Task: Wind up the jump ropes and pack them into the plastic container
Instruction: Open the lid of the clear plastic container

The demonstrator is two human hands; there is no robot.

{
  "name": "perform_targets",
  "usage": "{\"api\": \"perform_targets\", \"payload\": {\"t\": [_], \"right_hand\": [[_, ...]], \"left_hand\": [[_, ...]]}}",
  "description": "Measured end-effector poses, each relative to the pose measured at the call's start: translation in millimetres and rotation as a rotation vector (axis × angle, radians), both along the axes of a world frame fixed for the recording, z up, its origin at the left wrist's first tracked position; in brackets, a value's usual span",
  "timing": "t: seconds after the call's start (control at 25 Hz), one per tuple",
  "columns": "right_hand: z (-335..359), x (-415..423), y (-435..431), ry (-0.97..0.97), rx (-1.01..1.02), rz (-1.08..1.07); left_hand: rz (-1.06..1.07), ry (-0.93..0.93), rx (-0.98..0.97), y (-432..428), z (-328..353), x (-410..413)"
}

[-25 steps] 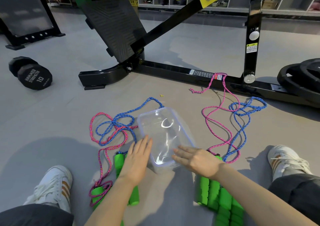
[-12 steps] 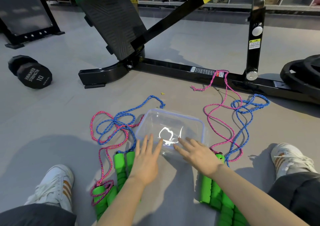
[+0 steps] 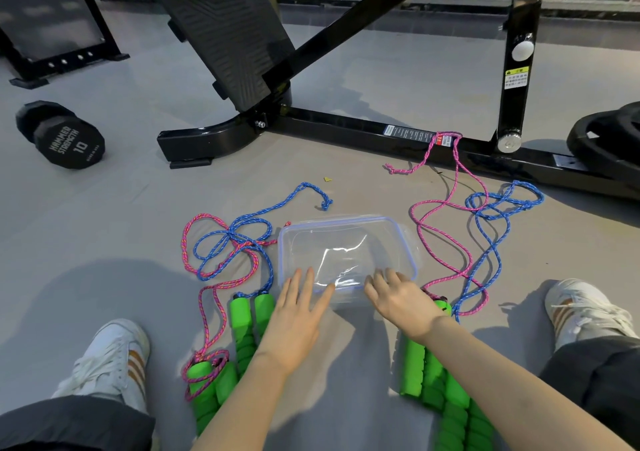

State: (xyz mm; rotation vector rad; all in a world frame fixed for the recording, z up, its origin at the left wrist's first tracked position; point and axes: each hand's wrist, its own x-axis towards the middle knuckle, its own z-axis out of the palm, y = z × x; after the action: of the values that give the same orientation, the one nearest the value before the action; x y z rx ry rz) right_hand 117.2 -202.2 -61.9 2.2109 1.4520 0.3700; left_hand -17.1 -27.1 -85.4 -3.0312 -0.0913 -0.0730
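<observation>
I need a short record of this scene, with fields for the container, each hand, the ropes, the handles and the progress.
Container: clear plastic, on the floor, no rope inside.
Left hand: fingers straight, tips on the container's near edge.
Right hand: fingers bent, touching the same edge.
Ropes: pink and blue, loose on both sides; one pink loop hangs over the black machine frame.
Handles: green, beside both wrists.
Progress: nothing wound or packed yet.
</observation>
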Motion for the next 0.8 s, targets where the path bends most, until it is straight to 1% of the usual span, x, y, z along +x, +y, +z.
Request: {"api": "perform_targets", "payload": {"t": [0.08, 0.2, 0.24, 0.28, 0.32, 0.36, 0.44, 0.52, 0.56, 0.6, 0.64, 0.72, 0.76, 0.8], "right_hand": [[4, -5, 1, -0.003, -0.046, -0.033], [10, -6, 0, 0.042, -0.091, -0.047], [13, -5, -1, 0.051, -0.079, -0.041], [14, -3, -2, 0.054, -0.060, -0.042], [15, -2, -3, 0.069, -0.077, -0.039], [15, 1, -4, 0.101, -0.099, -0.003], [15, 4, -6, 0.166, -0.104, 0.054], [19, 7, -11, 0.180, -0.097, -0.006], [21, 8, -12, 0.188, -0.037, -0.041], [25, 10, -13, 0.207, 0.020, -0.063], [35, 11, -16, 0.213, 0.015, -0.115], [32, 17, -20, 0.119, 0.040, -0.221], [33, 16, -20, 0.151, 0.090, -0.264], [29, 12, -17, 0.200, 0.142, -0.215]], "left_hand": [[0.042, 0.030, 0.024, -1, -2, 4], [0.047, -0.010, 0.054, -12, 18, 10], [0.063, 0.027, 0.102, -12, 20, 12], [0.073, 0.124, 0.156, -11, 22, 12], [0.078, 0.124, 0.147, -9, 22, 12], [0.037, 0.075, 0.188, -7, 24, 12], [-0.009, 0.112, 0.225, -2, 15, 12], [-0.050, 0.111, 0.138, 3, 14, 12], [-0.047, 0.101, 0.053, 6, 18, 11], [-0.051, 0.070, -0.027, 8, 25, 9], [-0.043, 0.029, -0.090, 12, 25, 6], [0.069, -0.032, -0.177, 21, 28, 1], [0.134, -0.032, -0.232, 26, 28, -1], [0.167, -0.031, -0.230, 28, 25, -2]]}}
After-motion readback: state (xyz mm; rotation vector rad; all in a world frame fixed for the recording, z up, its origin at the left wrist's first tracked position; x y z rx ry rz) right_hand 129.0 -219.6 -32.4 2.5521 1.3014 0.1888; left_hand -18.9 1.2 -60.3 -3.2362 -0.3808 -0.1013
